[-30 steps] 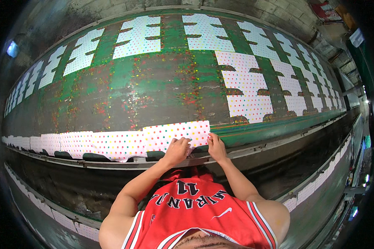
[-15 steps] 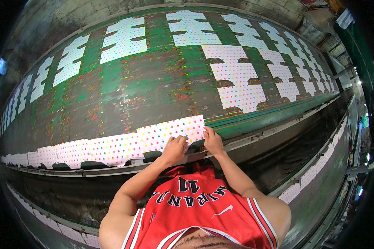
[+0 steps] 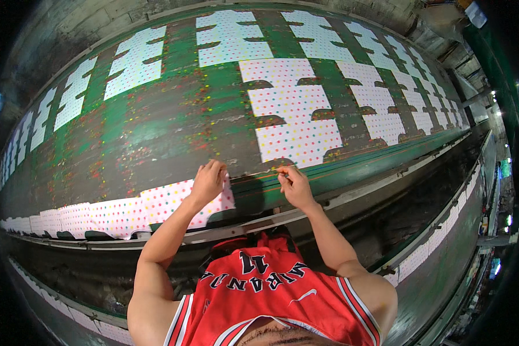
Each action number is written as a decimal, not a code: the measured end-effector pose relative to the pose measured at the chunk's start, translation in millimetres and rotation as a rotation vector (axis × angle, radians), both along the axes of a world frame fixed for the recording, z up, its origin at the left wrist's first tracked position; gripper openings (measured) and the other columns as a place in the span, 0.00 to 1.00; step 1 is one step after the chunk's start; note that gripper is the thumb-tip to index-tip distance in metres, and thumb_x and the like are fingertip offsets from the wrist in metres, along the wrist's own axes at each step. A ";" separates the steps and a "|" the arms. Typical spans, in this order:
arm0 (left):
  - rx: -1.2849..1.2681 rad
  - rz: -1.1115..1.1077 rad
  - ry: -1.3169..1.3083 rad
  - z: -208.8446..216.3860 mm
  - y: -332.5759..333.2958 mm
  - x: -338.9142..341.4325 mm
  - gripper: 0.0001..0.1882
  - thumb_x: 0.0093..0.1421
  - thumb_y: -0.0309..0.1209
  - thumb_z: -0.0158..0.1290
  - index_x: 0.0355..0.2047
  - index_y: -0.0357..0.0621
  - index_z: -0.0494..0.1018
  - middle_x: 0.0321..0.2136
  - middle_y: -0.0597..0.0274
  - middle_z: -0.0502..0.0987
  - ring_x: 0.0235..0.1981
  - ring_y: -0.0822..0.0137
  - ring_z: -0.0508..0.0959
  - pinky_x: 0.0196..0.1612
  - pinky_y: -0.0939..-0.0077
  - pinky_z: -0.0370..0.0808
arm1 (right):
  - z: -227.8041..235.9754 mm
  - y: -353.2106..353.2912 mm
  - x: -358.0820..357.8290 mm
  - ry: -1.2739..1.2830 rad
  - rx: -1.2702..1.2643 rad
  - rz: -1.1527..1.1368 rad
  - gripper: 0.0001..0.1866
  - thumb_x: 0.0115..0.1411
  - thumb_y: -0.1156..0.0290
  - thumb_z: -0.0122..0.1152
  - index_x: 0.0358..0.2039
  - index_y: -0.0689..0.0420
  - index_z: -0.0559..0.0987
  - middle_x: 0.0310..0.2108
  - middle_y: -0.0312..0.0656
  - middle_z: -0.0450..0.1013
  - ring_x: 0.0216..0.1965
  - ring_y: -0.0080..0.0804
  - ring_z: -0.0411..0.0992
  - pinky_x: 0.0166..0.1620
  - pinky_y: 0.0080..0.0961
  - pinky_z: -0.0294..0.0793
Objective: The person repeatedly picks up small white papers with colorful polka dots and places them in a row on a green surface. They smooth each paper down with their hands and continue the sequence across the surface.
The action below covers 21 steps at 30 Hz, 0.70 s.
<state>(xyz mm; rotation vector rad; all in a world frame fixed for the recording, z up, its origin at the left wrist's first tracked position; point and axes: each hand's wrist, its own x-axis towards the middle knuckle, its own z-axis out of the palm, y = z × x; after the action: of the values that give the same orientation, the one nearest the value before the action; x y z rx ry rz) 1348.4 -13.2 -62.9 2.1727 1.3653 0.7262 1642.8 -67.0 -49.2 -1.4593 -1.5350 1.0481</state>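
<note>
Several white cloth pieces with coloured dots lie on a long green and dark table. My left hand is over the far right corner of a dotted cloth piece along the near edge, its fingers curled together. To the right, my right hand is bent with thumb and forefinger close together, near the front end of another dotted cloth piece with curved cutouts along its sides. What either hand pinches, if anything, is too small to make out.
Further dotted pieces lie in a row across the far side of the table. An orange cord and a rail run along the near edge. Behind me on the right is another table with dotted cloth along its edge.
My view has shifted right along the table. Both hands have risen from the near cloth's edge and spread apart; the right hand has let go of its right corner.
</note>
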 end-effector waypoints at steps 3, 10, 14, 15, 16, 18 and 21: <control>-0.049 0.034 -0.110 -17.3 39.2 62.2 0.06 0.60 0.23 0.54 0.37 0.35 0.72 0.30 0.45 0.76 0.32 0.43 0.77 0.35 0.56 0.74 | -7.0 37.1 75.3 -0.105 0.001 0.017 0.09 0.66 0.71 0.56 0.42 0.64 0.77 0.34 0.44 0.75 0.25 0.31 0.73 0.31 0.29 0.73; -0.025 0.391 0.078 -69.7 102.5 153.8 0.09 0.60 0.25 0.53 0.41 0.38 0.74 0.40 0.46 0.76 0.43 0.44 0.76 0.43 0.51 0.72 | -46.5 149.9 232.7 -0.435 0.174 -0.084 0.08 0.62 0.73 0.58 0.38 0.61 0.81 0.35 0.50 0.75 0.36 0.47 0.75 0.43 0.41 0.74; -0.060 0.522 0.086 -77.1 109.3 166.5 0.08 0.59 0.26 0.55 0.39 0.40 0.74 0.35 0.51 0.73 0.40 0.46 0.75 0.42 0.53 0.73 | -63.8 200.2 269.9 -0.478 0.062 -0.088 0.08 0.58 0.70 0.63 0.37 0.58 0.82 0.37 0.48 0.74 0.41 0.46 0.74 0.46 0.42 0.73; -0.056 0.521 0.095 -77.4 111.2 168.3 0.07 0.58 0.26 0.55 0.38 0.40 0.74 0.35 0.51 0.73 0.40 0.47 0.75 0.42 0.53 0.73 | -67.6 208.2 272.7 -0.506 0.026 -0.075 0.08 0.57 0.69 0.65 0.36 0.58 0.82 0.37 0.47 0.74 0.42 0.46 0.73 0.46 0.42 0.73; -0.076 0.532 0.107 -77.4 113.1 169.7 0.07 0.58 0.26 0.56 0.37 0.41 0.75 0.35 0.52 0.73 0.40 0.47 0.75 0.42 0.54 0.73 | -70.7 215.5 273.8 -0.533 -0.018 -0.065 0.09 0.56 0.69 0.67 0.36 0.57 0.82 0.38 0.47 0.73 0.43 0.46 0.73 0.46 0.41 0.73; -0.102 0.564 0.119 -76.4 116.0 169.1 0.06 0.58 0.26 0.56 0.36 0.42 0.75 0.35 0.53 0.73 0.40 0.48 0.75 0.41 0.54 0.73 | -77.0 220.2 273.2 -0.605 0.053 -0.019 0.10 0.54 0.67 0.69 0.34 0.57 0.81 0.39 0.45 0.72 0.45 0.46 0.72 0.47 0.41 0.73; -0.130 0.609 0.111 -78.9 117.4 173.0 0.05 0.57 0.26 0.57 0.34 0.42 0.75 0.35 0.54 0.74 0.40 0.49 0.76 0.40 0.53 0.73 | -84.0 223.2 274.0 -0.658 0.069 0.025 0.10 0.54 0.67 0.69 0.32 0.58 0.80 0.39 0.44 0.71 0.46 0.46 0.71 0.47 0.42 0.72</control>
<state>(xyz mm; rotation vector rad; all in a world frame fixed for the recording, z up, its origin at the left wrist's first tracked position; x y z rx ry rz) 1521.4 104.2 -141.8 1.7157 2.1051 0.7023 1916.8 156.1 -133.2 -1.8451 -2.0132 0.5309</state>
